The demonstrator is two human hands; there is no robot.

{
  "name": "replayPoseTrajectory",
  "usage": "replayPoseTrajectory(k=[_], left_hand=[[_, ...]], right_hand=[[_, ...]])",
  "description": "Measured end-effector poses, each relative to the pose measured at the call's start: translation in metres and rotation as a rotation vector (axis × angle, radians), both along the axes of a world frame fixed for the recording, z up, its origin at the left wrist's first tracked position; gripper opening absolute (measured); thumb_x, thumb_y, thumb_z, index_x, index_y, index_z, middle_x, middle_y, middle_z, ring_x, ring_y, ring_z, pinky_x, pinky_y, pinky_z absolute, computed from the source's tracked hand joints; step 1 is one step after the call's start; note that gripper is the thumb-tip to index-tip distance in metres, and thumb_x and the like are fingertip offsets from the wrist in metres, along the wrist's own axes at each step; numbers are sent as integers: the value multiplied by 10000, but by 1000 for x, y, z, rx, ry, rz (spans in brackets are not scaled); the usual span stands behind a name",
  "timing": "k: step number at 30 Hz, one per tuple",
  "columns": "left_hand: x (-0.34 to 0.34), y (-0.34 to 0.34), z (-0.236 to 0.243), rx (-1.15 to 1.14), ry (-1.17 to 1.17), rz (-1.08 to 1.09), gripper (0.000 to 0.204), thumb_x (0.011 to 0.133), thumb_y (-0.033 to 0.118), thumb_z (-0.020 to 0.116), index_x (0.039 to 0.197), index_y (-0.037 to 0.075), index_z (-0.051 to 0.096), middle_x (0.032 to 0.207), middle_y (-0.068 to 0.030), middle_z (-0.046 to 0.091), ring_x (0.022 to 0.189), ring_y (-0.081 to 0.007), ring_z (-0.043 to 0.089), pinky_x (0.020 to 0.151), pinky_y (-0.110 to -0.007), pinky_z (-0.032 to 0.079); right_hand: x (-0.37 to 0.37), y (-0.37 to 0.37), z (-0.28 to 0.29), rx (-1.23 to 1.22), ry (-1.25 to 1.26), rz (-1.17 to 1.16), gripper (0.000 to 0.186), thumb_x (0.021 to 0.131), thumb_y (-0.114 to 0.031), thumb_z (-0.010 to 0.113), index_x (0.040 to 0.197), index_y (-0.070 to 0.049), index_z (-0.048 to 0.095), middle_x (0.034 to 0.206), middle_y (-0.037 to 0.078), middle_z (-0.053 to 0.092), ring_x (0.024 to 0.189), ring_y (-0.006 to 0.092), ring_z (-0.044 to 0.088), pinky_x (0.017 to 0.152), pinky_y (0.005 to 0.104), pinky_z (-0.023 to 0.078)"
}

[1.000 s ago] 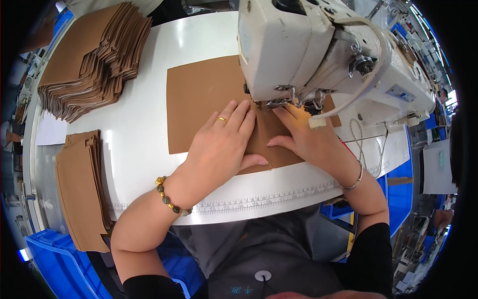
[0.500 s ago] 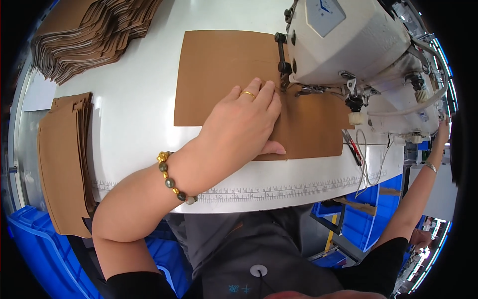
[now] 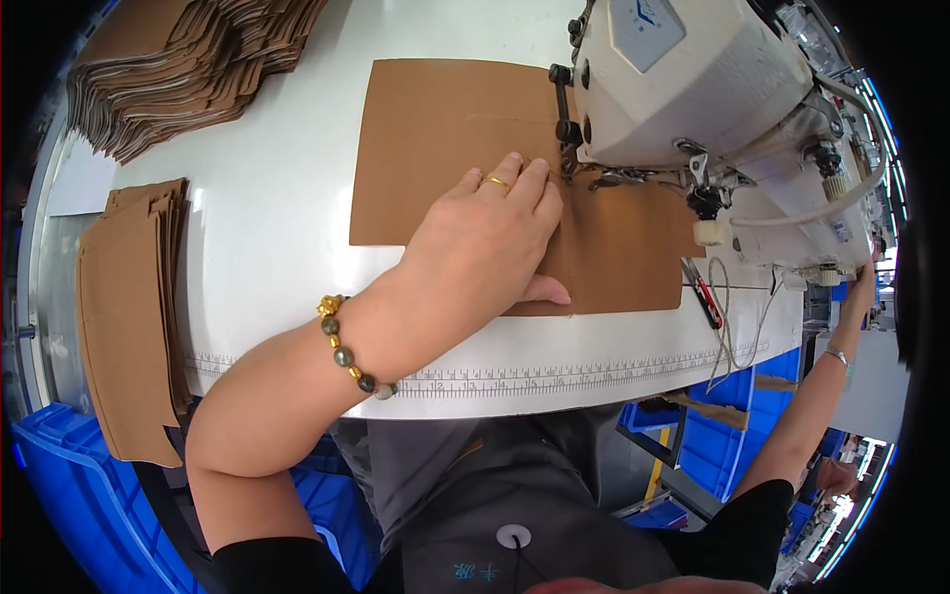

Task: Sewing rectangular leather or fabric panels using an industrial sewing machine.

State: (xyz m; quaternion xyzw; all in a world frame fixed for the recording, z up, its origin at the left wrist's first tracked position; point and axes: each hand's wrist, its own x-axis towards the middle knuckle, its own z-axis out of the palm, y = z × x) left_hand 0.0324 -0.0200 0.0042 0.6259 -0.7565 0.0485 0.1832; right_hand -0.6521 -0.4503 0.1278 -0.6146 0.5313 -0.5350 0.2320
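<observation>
A flat brown panel (image 3: 435,119), leather-like in look, lies on the white table and runs under the needle area of a white sewing machine (image 3: 693,79). My left hand (image 3: 490,233) rests palm down on the panel, just left of the presser foot. Its fingers are stretched out, with the thumb apart near the panel's front edge. Far to the right, my right hand (image 3: 868,267) reaches up by the machine's right end. It is small there, and its fingers cannot be made out.
A tall stack of brown panels (image 3: 178,79) sits at the back left, with a smaller stack (image 3: 129,317) nearer. Red-handled snips (image 3: 706,297) and a loose cord lie right of the panel. A ruler strip (image 3: 495,381) follows the front edge. Blue bins (image 3: 89,495) stand below.
My right arm has shifted slightly inward and the hand sits a little lower. My left hand keeps its place on the panel, which has not visibly moved under the machine.
</observation>
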Motion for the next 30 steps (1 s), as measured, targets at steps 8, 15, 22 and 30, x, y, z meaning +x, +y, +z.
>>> replayPoseTrajectory(k=[8, 15, 22, 30], left_hand=[[-2, -2, 2, 28, -15, 13, 829, 788, 564, 727, 1326, -47, 567, 1421, -145, 574, 1348, -316, 535, 1100, -371, 455], [0, -2, 4, 48, -8, -6, 843, 785, 546, 742, 1344, -57, 554, 1427, -151, 566, 1354, -324, 525, 1101, -372, 454], [1, -2, 6, 66, 17, -23, 834, 782, 511, 759, 1352, -60, 550, 1429, -151, 563, 1361, -330, 513, 1104, -379, 452], [2, -3, 9, 80, 27, -30, 829, 776, 496, 768, 1353, -59, 551, 1434, -153, 560, 1360, -334, 515, 1106, -383, 450]], right_hand=[[30, 10, -27, -33, -58, -121, 424, 1066, -400, 533, 1303, -65, 638, 1194, 16, 651, 976, 77, 597, 781, 226, 486], [14, 6, -26, -52, -30, -130, 474, 1069, -428, 521, 1340, -50, 613, 1240, 28, 646, 1038, 98, 608, 830, 230, 495], [7, 1, -28, -23, -29, -99, 515, 1064, -439, 535, 1361, -22, 594, 1268, 67, 635, 1102, 134, 610, 877, 262, 512], [6, 0, -26, 12, 42, -115, 471, 1074, -370, 514, 1391, -25, 563, 1327, 115, 625, 1190, 199, 629, 986, 327, 523]])
